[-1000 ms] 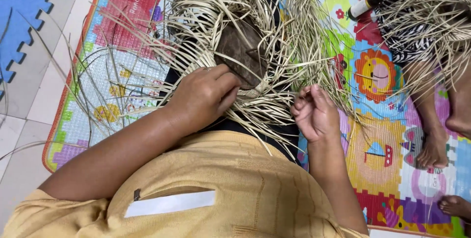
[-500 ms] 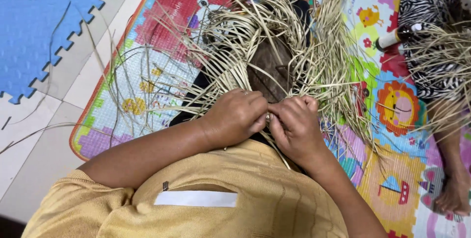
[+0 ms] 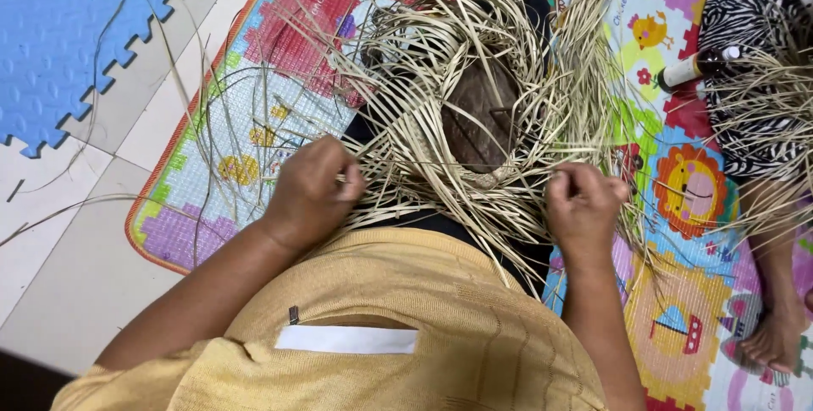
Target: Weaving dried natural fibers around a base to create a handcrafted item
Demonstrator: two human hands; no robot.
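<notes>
A part-woven straw piece (image 3: 474, 98) lies on my lap, built round a brown wooden mould (image 3: 483, 119), with long pale strands fanning out all round it. My left hand (image 3: 309, 191) is at the left edge of the weave, fingers closed on a few strands. To the right of the woven rim, my right hand (image 3: 584, 208) pinches another bunch of strands. The hands are well apart, one on each side of the mould.
A colourful play mat (image 3: 279, 64) covers the floor beneath me; blue foam tiles (image 3: 76, 30) lie at upper left. Loose strands (image 3: 169, 123) trail over the mat. At right sits another person (image 3: 771, 318) with a second straw bundle (image 3: 762, 115) and a bottle (image 3: 690, 68).
My hands, which met at the near rim of the weave, have drawn apart sideways, each pulling strands outward. The view has shifted slightly.
</notes>
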